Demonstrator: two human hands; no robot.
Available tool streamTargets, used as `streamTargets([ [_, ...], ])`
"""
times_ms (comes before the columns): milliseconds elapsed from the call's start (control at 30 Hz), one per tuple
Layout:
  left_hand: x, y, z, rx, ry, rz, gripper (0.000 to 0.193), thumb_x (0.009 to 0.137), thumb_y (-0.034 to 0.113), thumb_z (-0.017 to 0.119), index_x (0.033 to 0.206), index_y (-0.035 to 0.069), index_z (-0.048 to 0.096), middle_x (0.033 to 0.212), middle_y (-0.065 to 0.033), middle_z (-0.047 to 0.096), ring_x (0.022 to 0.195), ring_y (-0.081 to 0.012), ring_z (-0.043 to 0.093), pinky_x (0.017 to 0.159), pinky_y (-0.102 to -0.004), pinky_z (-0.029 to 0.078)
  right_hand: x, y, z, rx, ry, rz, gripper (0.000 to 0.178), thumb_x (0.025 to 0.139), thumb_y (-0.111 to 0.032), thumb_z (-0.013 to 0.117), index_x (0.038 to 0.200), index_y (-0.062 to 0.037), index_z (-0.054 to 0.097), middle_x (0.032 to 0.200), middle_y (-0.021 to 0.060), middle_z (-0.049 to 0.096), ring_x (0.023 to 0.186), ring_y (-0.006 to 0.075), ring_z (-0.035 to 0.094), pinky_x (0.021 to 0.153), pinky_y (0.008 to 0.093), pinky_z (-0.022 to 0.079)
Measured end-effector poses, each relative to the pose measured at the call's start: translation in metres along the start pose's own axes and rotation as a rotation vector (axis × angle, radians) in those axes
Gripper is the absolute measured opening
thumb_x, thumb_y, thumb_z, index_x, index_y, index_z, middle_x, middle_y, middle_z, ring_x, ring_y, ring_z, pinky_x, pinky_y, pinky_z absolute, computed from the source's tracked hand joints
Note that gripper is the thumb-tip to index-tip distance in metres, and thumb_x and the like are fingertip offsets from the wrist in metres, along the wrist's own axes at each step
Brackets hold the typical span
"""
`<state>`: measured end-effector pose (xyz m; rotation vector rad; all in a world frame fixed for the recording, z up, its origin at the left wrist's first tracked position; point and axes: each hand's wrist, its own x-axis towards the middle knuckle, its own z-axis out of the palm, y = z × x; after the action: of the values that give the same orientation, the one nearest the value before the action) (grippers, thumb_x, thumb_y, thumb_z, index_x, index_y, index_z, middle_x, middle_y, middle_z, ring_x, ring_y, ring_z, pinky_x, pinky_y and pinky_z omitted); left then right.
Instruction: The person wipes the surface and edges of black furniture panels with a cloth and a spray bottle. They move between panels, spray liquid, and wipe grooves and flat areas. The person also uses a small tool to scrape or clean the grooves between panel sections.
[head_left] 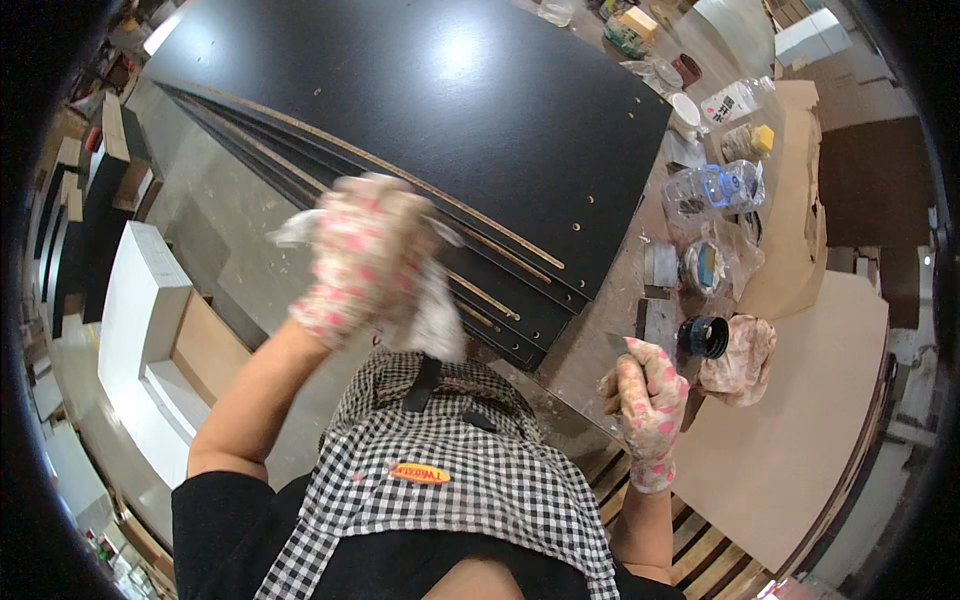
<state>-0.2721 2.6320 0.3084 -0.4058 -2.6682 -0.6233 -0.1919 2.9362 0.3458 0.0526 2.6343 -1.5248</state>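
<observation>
My left hand, in a white glove with pink spots, is closed around a white cloth and smeared by motion. It is over the near raw edges of a stack of black boards, whose corners are fanned out. Loose ends of the cloth hang out on both sides of the fist. In a matching, stained glove, my right hand is closed at the right of the stack. A small grey scraper blade sticks out beyond its fingers; the rest of the tool is hidden in the grip.
Beside the stack, a worktable carries a clear bottle with a blue band, a dark open jar, a stained rag and several other containers. Pale boards lie at the right. White box-shaped furniture parts stand at left.
</observation>
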Motion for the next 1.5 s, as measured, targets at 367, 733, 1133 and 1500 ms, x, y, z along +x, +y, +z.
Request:
streamTargets([
  [367,-0.011,-0.002,-0.001,-0.165,-0.260,0.316,0.019,0.080,0.022,0.075,0.097,0.015,0.068,0.094,-0.0017,0.061,0.090,-0.0230,0.057,0.081,-0.0373,0.045,0.001,-0.019,0.048,-0.265,-0.138,0.004,0.017,0.093,-0.001,0.059,0.111,0.0008,0.061,0.070,0.0091,0.067,0.060,0.0135,0.065,0.056,0.0268,0.050],
  [733,-0.011,0.040,-0.027,-0.254,-0.494,0.665,0.019,0.074,0.022,0.078,0.088,0.016,0.068,0.086,-0.0031,0.060,0.079,-0.0250,0.060,0.071,-0.0401,0.046,-0.070,0.005,0.061,0.136,0.205,0.305,0.038,0.096,-0.003,0.052,0.134,-0.0009,0.055,0.070,0.0017,0.067,0.053,0.0023,0.050,0.050,0.0210,0.041],
  [1133,-0.031,0.065,0.003,-0.344,-0.662,0.958,0.019,0.077,0.026,0.074,0.092,0.019,0.064,0.083,-0.0007,0.057,0.074,-0.0227,0.058,0.062,-0.0387,0.045,-0.105,0.015,0.090,-0.387,0.539,0.239,0.032,0.090,-0.006,0.063,0.121,0.0012,0.061,0.074,0.0167,0.069,0.061,0.0316,0.068,0.057,0.0395,0.052],
  [1500,-0.031,0.070,0.001,-0.375,-0.793,0.909,0.012,0.085,0.021,0.063,0.091,0.010,0.063,0.084,-0.0067,0.056,0.079,-0.0238,0.058,0.068,-0.0378,0.045,-0.099,-0.006,0.100,-0.372,0.475,0.152,0.035,0.085,-0.008,0.065,0.118,0.0030,0.063,0.076,0.0175,0.068,0.063,0.0319,0.067,0.056,0.0406,0.051],
])
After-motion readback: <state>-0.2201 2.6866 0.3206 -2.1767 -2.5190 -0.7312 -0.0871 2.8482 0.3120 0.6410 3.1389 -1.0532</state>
